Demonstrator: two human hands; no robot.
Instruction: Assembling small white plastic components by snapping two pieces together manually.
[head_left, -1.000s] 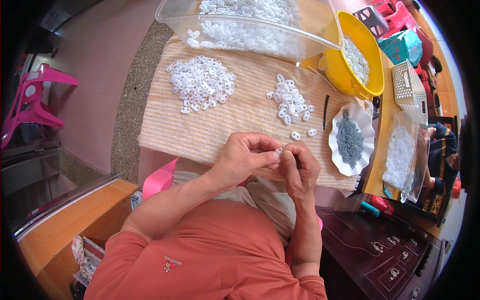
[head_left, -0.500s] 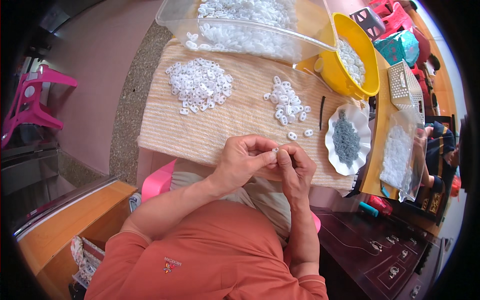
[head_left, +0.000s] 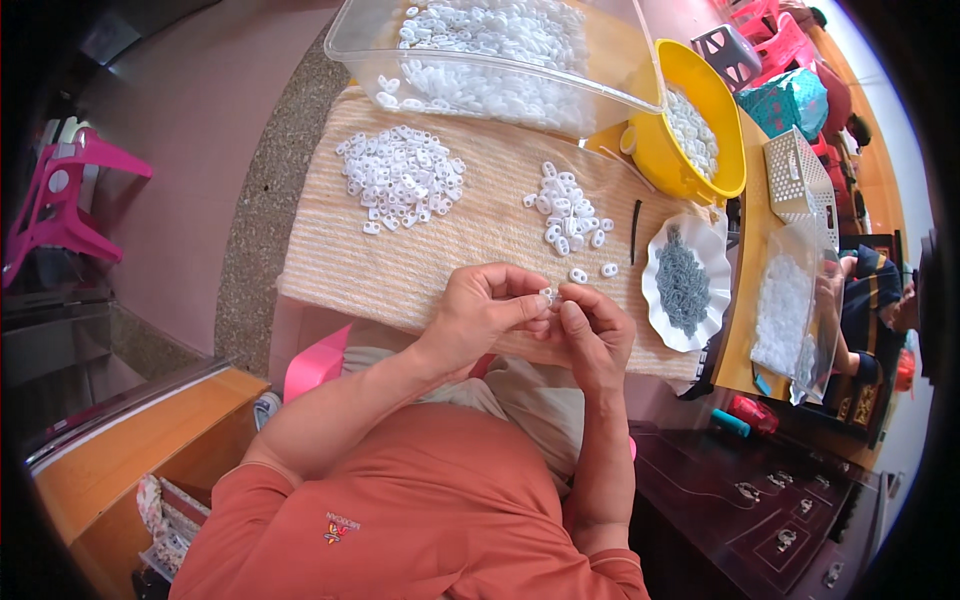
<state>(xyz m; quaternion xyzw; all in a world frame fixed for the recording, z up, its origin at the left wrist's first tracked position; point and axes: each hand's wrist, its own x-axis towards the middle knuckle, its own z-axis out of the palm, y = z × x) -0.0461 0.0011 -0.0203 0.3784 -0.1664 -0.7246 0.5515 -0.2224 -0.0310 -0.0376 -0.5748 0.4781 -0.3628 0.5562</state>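
Slanting in from 8 o'clock, the left hand (head_left: 468, 316) pinches a small whitish plastic piece (head_left: 549, 293) between thumb and forefinger above the beige striped cloth (head_left: 480, 235), other fingers curled. The right hand (head_left: 600, 345), upright from 6 o'clock, has thumb and forefinger at that piece; whether they grip it, I cannot tell. Beyond, 2 loose white oval plastic pieces (head_left: 609, 270) lie at 2 o'clock, a scalloped white dish (head_left: 656, 305) of grey bits (head_left: 683, 285) at 3, a yellow plastic bowl (head_left: 657, 160) at 1.
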